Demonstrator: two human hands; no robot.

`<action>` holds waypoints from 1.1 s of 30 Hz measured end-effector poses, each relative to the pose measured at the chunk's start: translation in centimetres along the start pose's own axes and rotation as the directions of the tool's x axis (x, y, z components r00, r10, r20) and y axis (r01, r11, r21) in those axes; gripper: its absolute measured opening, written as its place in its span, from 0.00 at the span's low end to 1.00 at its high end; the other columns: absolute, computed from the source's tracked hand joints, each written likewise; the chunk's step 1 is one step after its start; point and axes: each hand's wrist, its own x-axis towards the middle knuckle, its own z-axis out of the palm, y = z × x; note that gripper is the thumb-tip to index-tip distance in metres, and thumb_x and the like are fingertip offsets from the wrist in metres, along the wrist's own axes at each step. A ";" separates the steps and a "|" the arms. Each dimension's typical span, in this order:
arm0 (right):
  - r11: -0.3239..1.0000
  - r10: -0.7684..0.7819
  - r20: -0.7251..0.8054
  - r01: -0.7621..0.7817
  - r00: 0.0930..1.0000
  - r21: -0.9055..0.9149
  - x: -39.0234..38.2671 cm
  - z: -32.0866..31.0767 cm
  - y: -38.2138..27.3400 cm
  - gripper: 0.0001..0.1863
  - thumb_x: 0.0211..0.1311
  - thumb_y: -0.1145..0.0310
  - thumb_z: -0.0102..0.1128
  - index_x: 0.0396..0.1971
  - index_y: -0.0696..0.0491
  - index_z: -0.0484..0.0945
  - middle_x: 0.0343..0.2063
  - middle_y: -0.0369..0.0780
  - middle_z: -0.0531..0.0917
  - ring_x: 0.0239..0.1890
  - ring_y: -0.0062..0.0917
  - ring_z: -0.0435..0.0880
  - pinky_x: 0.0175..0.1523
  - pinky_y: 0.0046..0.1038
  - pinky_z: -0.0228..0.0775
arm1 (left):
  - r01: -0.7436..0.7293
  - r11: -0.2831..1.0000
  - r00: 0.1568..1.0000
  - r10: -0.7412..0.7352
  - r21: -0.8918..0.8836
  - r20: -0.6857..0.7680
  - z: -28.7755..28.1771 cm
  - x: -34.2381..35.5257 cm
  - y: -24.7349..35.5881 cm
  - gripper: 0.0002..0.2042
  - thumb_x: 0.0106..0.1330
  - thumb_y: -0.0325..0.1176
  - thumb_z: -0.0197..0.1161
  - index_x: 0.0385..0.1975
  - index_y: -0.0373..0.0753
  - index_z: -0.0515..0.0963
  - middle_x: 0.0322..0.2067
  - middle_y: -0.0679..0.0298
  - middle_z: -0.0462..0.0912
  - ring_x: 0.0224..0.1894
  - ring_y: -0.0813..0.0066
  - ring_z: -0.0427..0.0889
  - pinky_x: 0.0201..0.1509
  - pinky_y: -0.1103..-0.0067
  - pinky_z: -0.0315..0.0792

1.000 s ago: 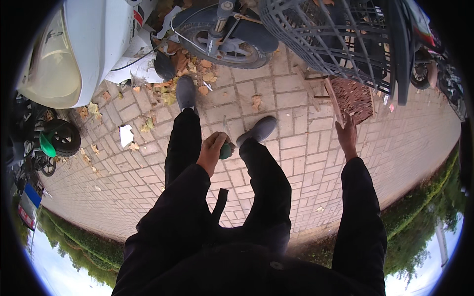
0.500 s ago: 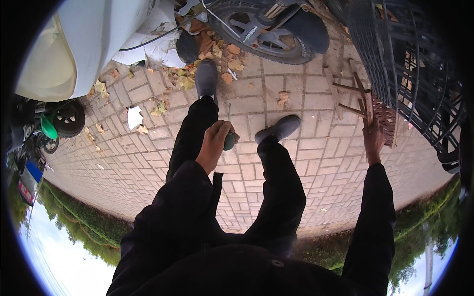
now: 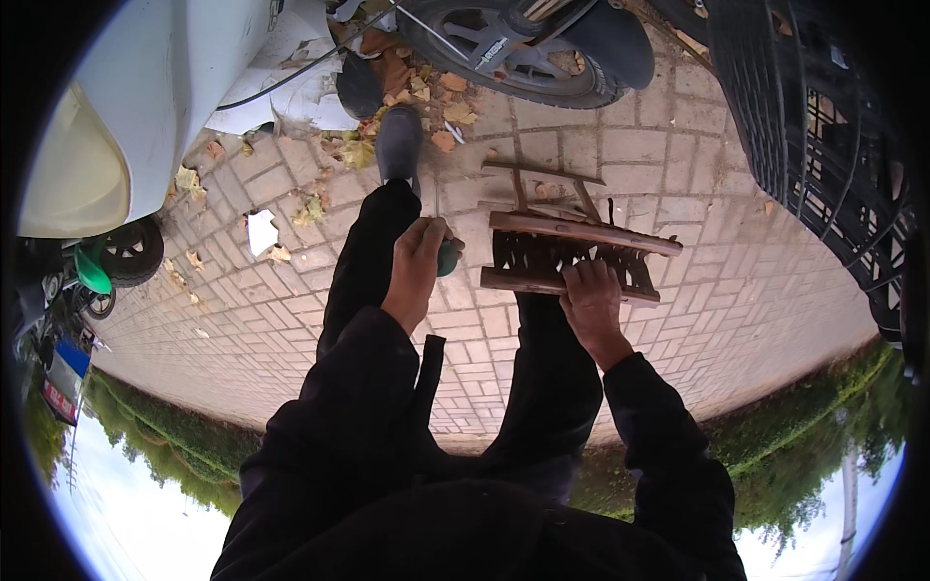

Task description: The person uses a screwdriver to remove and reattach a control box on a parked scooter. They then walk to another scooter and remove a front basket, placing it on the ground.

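My left hand (image 3: 415, 271) is closed around a screwdriver with a green handle (image 3: 448, 259); its thin shaft points away from me. On my right, a small wooden folding stool (image 3: 586, 232) with a dark woven seat hangs from my right hand (image 3: 592, 302). The fingers curl over its near rail, and its legs extend toward the far side. It sits over my right knee and hides my right shoe. My left shoe (image 3: 398, 145) stands on the paving near the fallen leaves.
A motorcycle wheel (image 3: 513, 58) is at the far side. White body panels (image 3: 184, 97) fill the upper left, and a black plastic crate (image 3: 823, 145) is at the right. Dry leaves (image 3: 450, 111) and a white scrap (image 3: 262, 232) lie on the brick paving. A green hedge (image 3: 174, 441) borders it.
My right hand has carried the stool from the far right toward the middle, turning it so the seat now lies crosswise. My left hand with the screwdriver has barely moved.
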 end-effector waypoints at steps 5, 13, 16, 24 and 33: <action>0.994 -0.036 0.054 0.030 0.998 0.109 0.5 2.7 -6.1 0.20 0.42 0.68 0.72 0.39 0.52 0.77 0.37 0.41 0.76 0.42 0.36 0.77 0.47 0.39 0.70 | -0.193 0.981 0.981 0.193 0.012 0.021 -0.4 0.9 1.8 0.14 0.79 0.38 0.54 0.31 0.37 0.75 0.27 0.66 0.81 0.33 0.83 0.79 0.39 0.82 0.72; 0.937 -0.032 0.200 -0.040 0.979 0.346 0.7 7.0 -8.6 0.22 0.43 0.68 0.75 0.40 0.56 0.77 0.39 0.44 0.77 0.46 0.40 0.78 0.52 0.42 0.72 | -0.150 0.954 0.989 0.141 0.258 0.054 0.4 1.5 2.3 0.16 0.79 0.40 0.55 0.31 0.34 0.75 0.23 0.67 0.78 0.27 0.86 0.75 0.31 0.83 0.69; 0.938 -0.090 0.229 0.005 0.969 0.347 0.4 8.8 -10.0 0.26 0.43 0.67 0.77 0.44 0.55 0.77 0.42 0.45 0.77 0.49 0.41 0.78 0.58 0.41 0.73 | -0.184 0.956 0.982 0.172 0.229 0.072 1.1 1.8 3.1 0.15 0.79 0.39 0.55 0.32 0.34 0.75 0.23 0.68 0.77 0.26 0.87 0.73 0.29 0.84 0.67; 0.938 -0.257 -0.008 0.251 0.966 0.239 0.6 7.7 -8.0 0.28 0.57 0.68 0.68 0.59 0.52 0.75 0.51 0.45 0.78 0.54 0.40 0.79 0.54 0.42 0.76 | -0.133 0.983 0.981 0.112 0.130 0.157 2.5 1.9 4.0 0.15 0.79 0.41 0.55 0.34 0.36 0.77 0.26 0.68 0.80 0.27 0.87 0.73 0.32 0.85 0.68; 0.998 -0.020 -0.171 0.031 0.985 0.062 6.6 2.2 -0.5 0.30 0.50 0.55 0.77 0.51 0.54 0.80 0.36 0.41 0.84 0.43 0.40 0.84 0.47 0.40 0.77 | -0.151 0.984 0.979 0.135 0.097 0.152 2.7 1.7 4.9 0.15 0.79 0.42 0.55 0.34 0.37 0.76 0.26 0.67 0.81 0.28 0.88 0.74 0.33 0.85 0.69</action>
